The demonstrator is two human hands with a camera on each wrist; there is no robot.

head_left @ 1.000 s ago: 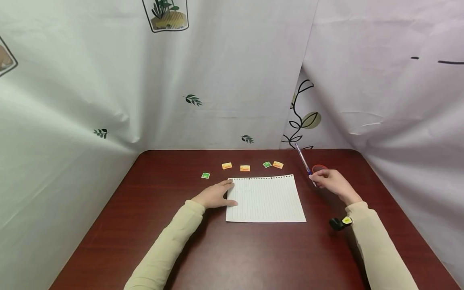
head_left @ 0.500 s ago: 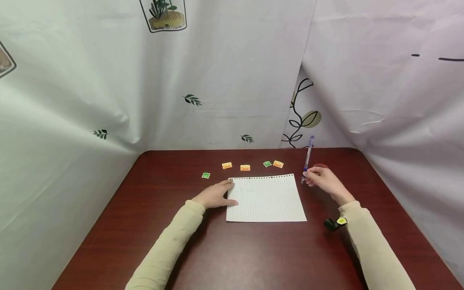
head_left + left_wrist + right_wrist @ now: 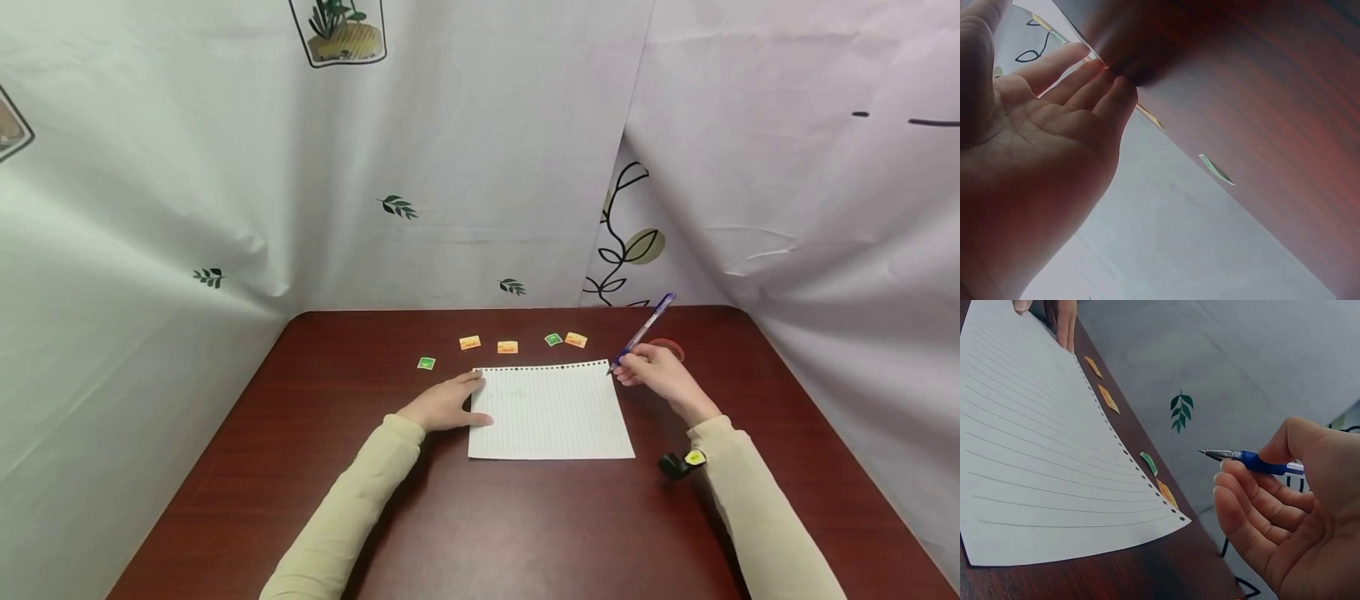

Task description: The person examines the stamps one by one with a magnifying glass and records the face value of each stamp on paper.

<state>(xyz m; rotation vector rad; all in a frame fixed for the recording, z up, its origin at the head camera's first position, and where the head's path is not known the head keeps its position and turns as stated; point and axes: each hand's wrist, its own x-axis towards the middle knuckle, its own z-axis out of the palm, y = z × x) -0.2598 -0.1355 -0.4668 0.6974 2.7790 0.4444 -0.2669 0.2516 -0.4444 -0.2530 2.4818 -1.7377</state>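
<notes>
A lined sheet of paper [image 3: 551, 417] with punched holes along its far edge lies on the table; faint marks show near its upper left. My left hand [image 3: 444, 405] rests on the sheet's left side, fingers straight and thumb spread, and the left wrist view shows its palm [image 3: 1041, 144]. In my right hand [image 3: 660, 375] a blue pen [image 3: 645, 333] is pinched between thumb and fingers beside the paper's far right corner. The right wrist view shows the pen [image 3: 1260, 461] with its metal tip bare, pointing toward the sheet.
Small orange stickers [image 3: 507, 347] and green stickers [image 3: 426, 363] lie beyond the paper on the dark red table [image 3: 525, 533]. A red ring-shaped thing [image 3: 670, 346] sits behind my right hand, partly hidden. A printed white curtain [image 3: 450, 167] stands along the table's far edge.
My right hand has moved left to the paper's corner. The pen has swung from leaning left to leaning right, its tip now toward the sheet. The left hand has stayed put.
</notes>
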